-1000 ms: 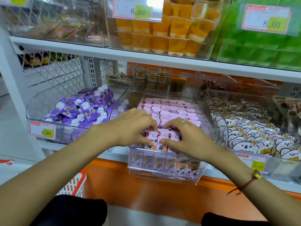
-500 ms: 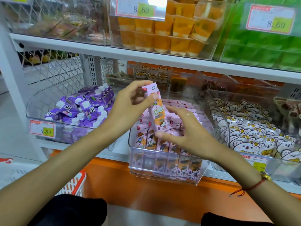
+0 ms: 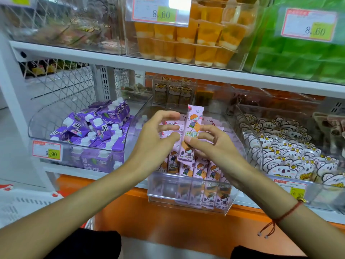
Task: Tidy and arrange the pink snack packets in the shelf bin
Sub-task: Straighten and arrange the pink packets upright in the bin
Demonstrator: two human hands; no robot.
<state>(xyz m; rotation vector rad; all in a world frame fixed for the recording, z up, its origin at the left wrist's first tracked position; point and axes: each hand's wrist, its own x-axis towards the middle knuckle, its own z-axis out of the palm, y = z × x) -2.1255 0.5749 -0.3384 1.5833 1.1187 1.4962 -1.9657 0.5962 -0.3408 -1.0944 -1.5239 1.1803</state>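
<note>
Fingers of the right hand (image 3: 211,144) are pinched on one pink packet (image 3: 190,133), held upright above the clear bin (image 3: 188,200) of pink packets; the left hand (image 3: 156,141) is held loosely curled beside it.

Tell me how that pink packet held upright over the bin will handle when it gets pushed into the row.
The pink packet probably holds its shape: it stands straight though the right hand pinches it only near the middle. Its glossy wrapper looks likely to slide. Tall and narrow, it may tip unless wedged against the front row.
</note>
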